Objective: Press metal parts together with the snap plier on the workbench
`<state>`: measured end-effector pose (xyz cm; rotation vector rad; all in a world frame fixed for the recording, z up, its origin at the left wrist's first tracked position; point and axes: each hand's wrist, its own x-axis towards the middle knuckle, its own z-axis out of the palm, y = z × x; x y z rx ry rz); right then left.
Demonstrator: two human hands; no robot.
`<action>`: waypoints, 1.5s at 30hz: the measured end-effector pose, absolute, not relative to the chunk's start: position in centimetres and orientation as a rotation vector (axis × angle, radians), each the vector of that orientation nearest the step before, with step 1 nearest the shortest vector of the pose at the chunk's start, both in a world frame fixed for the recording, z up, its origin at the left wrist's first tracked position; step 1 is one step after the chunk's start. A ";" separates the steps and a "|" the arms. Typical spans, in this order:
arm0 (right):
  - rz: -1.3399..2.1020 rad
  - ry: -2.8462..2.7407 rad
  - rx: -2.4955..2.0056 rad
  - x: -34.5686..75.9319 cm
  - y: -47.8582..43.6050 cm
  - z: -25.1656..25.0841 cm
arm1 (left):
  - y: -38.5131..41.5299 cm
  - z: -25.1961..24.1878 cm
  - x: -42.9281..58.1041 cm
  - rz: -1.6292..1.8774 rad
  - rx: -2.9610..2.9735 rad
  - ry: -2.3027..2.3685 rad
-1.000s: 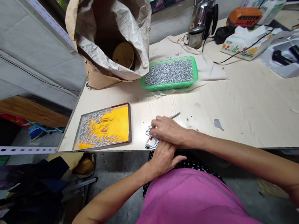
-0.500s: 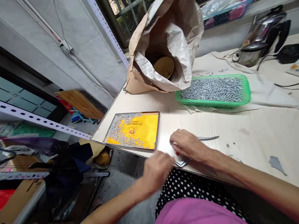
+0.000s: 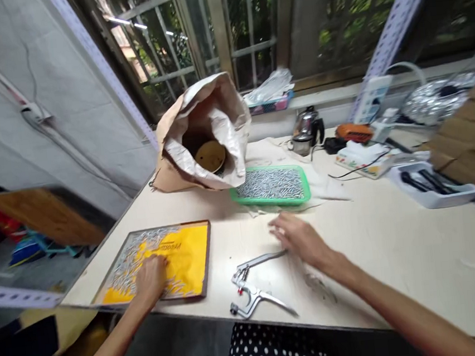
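Note:
My left hand [image 3: 151,277] reaches down onto a shallow tray [image 3: 208,259] with a yellow bottom, its fingers bunched together beside small silvery metal pins [image 3: 124,267]. Whatever is between those fingertips is hidden. Hand pliers [image 3: 253,299] with a rounded jaw and a red dot lie on the table, their two handles spread wide. Over the end of the upper handle hovers my right hand [image 3: 300,240], fingers bent loosely with a gap at the thumb; nothing shows in it. Behind it stands a green basket [image 3: 305,185] full of similar metal pieces.
A big paper sack [image 3: 169,170] with a round yellowish scoop or bowl [image 3: 210,156] in its mouth stands at the back left. Further right are a metal kettle [image 3: 306,132], a tissue box [image 3: 360,163], a white tray [image 3: 436,198] with black tools and a cardboard box [image 3: 469,139].
The view has swung right and up. My left hand has gone from beside the right hand to the tray. The pliers, mostly covered before, now lie uncovered under my right hand.

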<state>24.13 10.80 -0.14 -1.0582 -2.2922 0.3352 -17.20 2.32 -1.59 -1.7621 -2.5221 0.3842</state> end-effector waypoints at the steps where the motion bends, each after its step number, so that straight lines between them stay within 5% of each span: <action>1: 0.448 -2.322 -1.059 23.8 9.0 -0.7 | 2.4 -1.8 -17.6 0.397 -1.795 -2.495; 9: 0.855 -2.449 -1.253 23.0 -0.4 -3.7 | 2.3 -0.6 -17.3 0.393 -1.891 -2.471; 21: 1.139 -2.137 -0.972 26.5 2.3 -3.8 | 2.9 -1.3 -18.6 0.520 -1.815 -2.395; 26: 0.807 -2.035 -1.262 28.9 3.3 -3.6 | 2.2 2.1 -15.7 0.276 -1.801 -2.454; 33: 0.278 -2.470 -1.508 26.2 2.2 -5.4 | 0.0 4.5 -6.1 -0.488 -2.216 -2.496; 45: 0.042 -2.847 -0.752 24.0 3.1 -5.0 | -3.1 2.8 -2.6 -0.719 -2.512 -2.635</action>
